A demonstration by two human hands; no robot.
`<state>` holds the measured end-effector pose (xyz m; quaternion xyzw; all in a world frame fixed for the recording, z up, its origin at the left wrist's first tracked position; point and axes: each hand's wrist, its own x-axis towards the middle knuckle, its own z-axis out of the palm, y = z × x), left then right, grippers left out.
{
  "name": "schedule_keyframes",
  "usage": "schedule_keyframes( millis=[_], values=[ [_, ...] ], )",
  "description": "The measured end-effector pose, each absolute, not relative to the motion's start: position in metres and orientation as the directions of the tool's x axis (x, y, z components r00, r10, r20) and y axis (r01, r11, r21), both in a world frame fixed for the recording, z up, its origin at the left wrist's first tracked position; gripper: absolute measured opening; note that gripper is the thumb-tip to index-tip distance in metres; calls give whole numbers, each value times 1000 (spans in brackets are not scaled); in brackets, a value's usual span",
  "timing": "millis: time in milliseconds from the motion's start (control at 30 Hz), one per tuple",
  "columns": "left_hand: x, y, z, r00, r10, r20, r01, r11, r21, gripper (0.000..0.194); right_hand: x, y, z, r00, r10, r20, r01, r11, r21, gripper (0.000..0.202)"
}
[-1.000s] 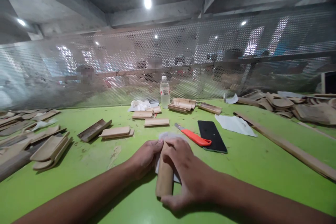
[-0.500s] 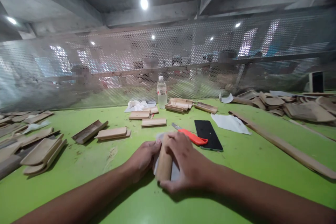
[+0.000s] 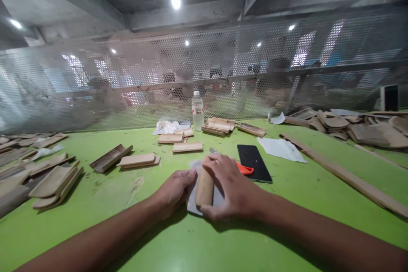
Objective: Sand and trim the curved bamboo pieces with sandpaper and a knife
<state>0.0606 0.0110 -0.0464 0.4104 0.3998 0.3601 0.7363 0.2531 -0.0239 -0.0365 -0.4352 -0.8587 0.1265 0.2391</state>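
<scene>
My right hand (image 3: 228, 187) grips a curved bamboo piece (image 3: 205, 188), thumb at its near end and fingers over its far end. The piece lies on a grey sheet that looks like sandpaper (image 3: 193, 204), rounded side up. At the sheet's left edge, my left hand (image 3: 175, 191) pinches it between thumb and fingers. Just beyond my right hand lies a knife with an orange handle (image 3: 245, 169), partly hidden by that hand. A black phone (image 3: 254, 163) lies beside the handle.
Bamboo pieces (image 3: 138, 160) lie around the green table (image 3: 153, 242), with piles at left (image 3: 54, 182) and right (image 3: 369, 129). A water bottle (image 3: 197, 112) stands before a perforated metal screen (image 3: 143, 85). A long bamboo strip (image 3: 344, 174) and white paper (image 3: 282, 149) lie to the right.
My right hand and the bamboo piece have slid away from me and slightly right over the sheet. More of the knife's handle is now covered. My left hand stays at the sheet's edge.
</scene>
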Motion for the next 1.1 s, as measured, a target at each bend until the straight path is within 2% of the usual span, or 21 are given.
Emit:
schedule_keyframes(
  millis=[100, 267, 367, 500, 600, 767, 867, 1000, 1100],
  values=[
    [60, 12, -48, 433, 858, -277, -215, 396, 892, 27, 254, -25, -35, -551, 785, 284, 654, 617, -438, 97],
    [59, 11, -51, 461, 846, -268, -200, 394, 897, 27, 254, -29, -30, -498, 819, 287, 696, 574, -432, 84],
    [59, 11, -50, 472, 839, -269, -216, 406, 888, 26, 254, -33, -26, -552, 793, 258, 648, 602, -466, 87],
    [59, 12, -49, 452, 844, -290, -216, 418, 882, 28, 254, -34, -27, -521, 816, 252, 680, 575, -455, 81],
    [59, 14, -49, 460, 843, -278, -225, 414, 882, 30, 254, -32, -31, -584, 764, 273, 617, 637, -463, 87],
    [60, 13, -46, 433, 849, -303, -220, 425, 878, 30, 253, -29, -33, -497, 829, 256, 702, 558, -443, 81],
    [62, 12, -45, 437, 846, -305, -230, 433, 872, 29, 255, -27, -30, -546, 801, 245, 660, 591, -464, 82],
    [63, 11, -45, 417, 851, -319, -199, 428, 882, 32, 259, -22, -28, -454, 858, 240, 750, 513, -417, 71],
    [62, 11, -45, 425, 847, -319, -191, 428, 883, 30, 258, -24, -30, -486, 840, 243, 728, 542, -419, 80]
  ],
)
